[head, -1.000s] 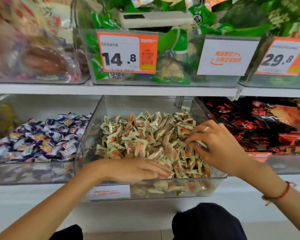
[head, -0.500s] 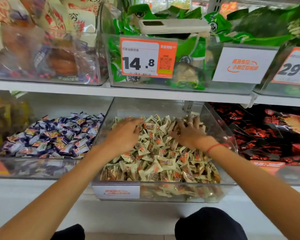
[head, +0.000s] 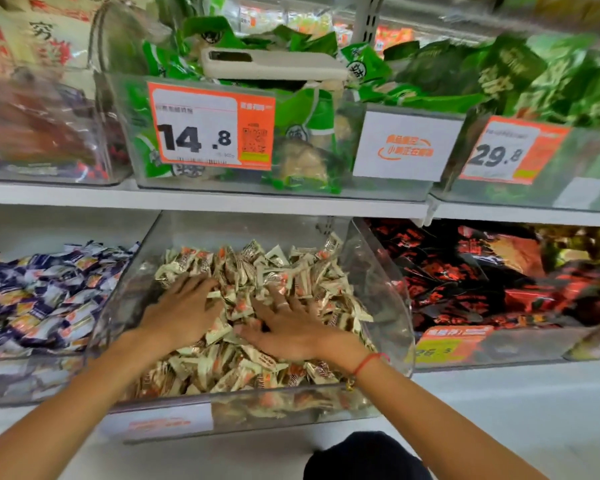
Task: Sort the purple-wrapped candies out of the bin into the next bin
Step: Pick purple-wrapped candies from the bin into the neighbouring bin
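I see both hands, left point(head: 181, 311) and right point(head: 288, 327), spread flat on cream candies point(head: 257, 268) (purple candies point(head: 45, 299) lie left, next bin).

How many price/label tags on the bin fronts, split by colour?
Orange-and-white price tags: 2, the 14.8 tag and the 29.8 tag
White tags with orange print: 2, the upper-shelf tag and the tag on the cream candy bin
Orange-and-yellow tags: 1, on the red-and-black snack bin
Total: 5
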The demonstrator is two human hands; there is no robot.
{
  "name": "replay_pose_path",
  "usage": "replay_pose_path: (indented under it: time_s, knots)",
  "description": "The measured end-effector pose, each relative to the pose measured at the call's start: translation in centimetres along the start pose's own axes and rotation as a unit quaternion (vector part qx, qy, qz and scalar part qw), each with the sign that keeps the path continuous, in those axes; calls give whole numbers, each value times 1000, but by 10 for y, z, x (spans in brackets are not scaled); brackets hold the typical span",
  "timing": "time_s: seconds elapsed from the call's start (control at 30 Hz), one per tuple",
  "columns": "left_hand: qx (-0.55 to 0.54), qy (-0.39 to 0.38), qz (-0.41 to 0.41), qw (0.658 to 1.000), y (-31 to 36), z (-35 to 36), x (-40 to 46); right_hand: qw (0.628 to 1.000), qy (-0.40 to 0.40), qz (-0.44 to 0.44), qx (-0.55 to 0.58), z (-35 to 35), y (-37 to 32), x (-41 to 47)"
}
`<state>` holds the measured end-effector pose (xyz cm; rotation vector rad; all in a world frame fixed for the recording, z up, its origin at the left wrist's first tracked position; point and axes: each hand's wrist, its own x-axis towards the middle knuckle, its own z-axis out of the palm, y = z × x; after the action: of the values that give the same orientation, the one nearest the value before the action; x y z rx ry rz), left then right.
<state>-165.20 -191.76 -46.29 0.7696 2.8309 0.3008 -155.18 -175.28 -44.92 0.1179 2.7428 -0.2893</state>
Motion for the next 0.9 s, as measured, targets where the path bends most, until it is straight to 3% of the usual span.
replay_pose_path:
  time_s: [0.17, 0.3, 0.4, 0.47, 0.53, 0.6, 0.67, 0.8, 0.9]
  knots:
    - [26, -7, -22, 999, 9, -3, -12, 997, -41, -57, 39, -4, -1, -16]
    - [56, -41, -27, 997, 16, -7, -40, 995, -41, -88, -13, 2, -8, -26]
    - [53, -24, -25, 998, 15, -9, -52, 986, 34, -80, -144, -1, -4, -18]
    - [49, 8, -20, 999, 17, -11, -56, 957, 124, -83, -250, -9, -5, -1]
    - [39, 46, -17, 998, 18, -10, -51, 941, 175, -95, -272, -16, -12, 19]
    - [7, 79, -24, 997, 17, -7, -37, 955, 152, -111, -231, -19, -15, 33]
    - [-20, 65, -50, 996, 13, 0, -21, 971, 109, -102, -187, -20, -5, 38]
    - [-37, -20, -77, 996, 28, 13, -9, 978, 91, 6, -189, -35, 39, 25]
    - [-12, -22, -23, 999, 71, 16, -22, 985, 55, 63, -150, -44, 62, 9]
